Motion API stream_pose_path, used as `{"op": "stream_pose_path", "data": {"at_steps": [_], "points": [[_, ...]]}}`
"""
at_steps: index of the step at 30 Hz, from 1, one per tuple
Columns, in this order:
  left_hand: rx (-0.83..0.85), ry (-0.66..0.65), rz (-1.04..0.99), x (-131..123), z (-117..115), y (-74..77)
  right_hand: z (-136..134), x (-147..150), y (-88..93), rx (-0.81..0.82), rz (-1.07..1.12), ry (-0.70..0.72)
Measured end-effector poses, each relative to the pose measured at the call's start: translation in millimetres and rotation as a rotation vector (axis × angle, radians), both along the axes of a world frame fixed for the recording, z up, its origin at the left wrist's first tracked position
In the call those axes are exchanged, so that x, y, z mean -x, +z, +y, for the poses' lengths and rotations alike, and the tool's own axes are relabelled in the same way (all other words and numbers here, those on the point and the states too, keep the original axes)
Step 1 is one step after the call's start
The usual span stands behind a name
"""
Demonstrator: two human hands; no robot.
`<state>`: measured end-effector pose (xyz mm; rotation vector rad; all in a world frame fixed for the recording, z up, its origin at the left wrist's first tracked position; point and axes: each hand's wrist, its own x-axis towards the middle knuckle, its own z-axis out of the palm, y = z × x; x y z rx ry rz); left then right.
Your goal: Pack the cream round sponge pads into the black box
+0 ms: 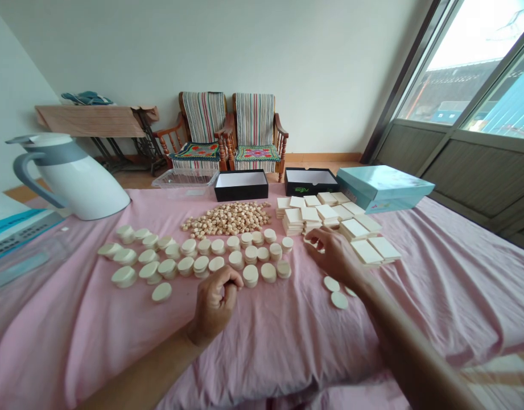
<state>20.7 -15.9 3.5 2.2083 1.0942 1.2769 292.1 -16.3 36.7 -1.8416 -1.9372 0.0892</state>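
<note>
My left hand (215, 299) is closed, fingers curled with the thumb against them, at the near edge of the rows of round wooden discs (201, 265). Whatever it may hold is hidden. My right hand (333, 254) bends its fingers around a pale wooden disc (315, 245), partly covered by them, just in front of the stacks of square wooden tiles (293, 217). Below its wrist a few loose discs (339, 300) lie flat on the pink cloth. Most of the other discs stand in short stacks to the left.
Behind the discs lies a heap of small wooden beads (231, 218). Two black open boxes (242, 193), a clear plastic tray (185, 177) and a light blue box (383, 188) line the far edge. A white jug (82, 179) stands at left on the pink cloth (159, 347).
</note>
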Motion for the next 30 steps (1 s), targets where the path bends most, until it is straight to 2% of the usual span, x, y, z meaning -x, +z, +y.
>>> {"op": "stream_pose_path", "data": {"at_steps": [4,7,10,17,21,24,30], "points": [[0.008,-0.004,-0.004,-1,2,-1.3,13,-24,6.2,0.159,-0.207,-0.011],[0.018,0.001,0.0,-1,3,-2.2,17,-21,2.7,0.235,-0.292,0.028],[0.021,0.004,0.004,-1,3,-2.5,19,-14,-5.5,0.253,-0.319,-0.009],[0.02,-0.003,0.006,-2,4,-1.3,22,-8,-16.1,0.182,-0.323,-0.08],[0.011,-0.002,0.001,-2,5,-0.3,14,4,-18.8,0.099,-0.292,0.006],[-0.007,0.0,0.004,-2,5,0.8,6,11,-20.6,0.101,-0.278,0.075],[-0.056,-0.011,0.004,-4,6,1.6,2,2,-23.6,0.142,-0.062,0.17]]}}
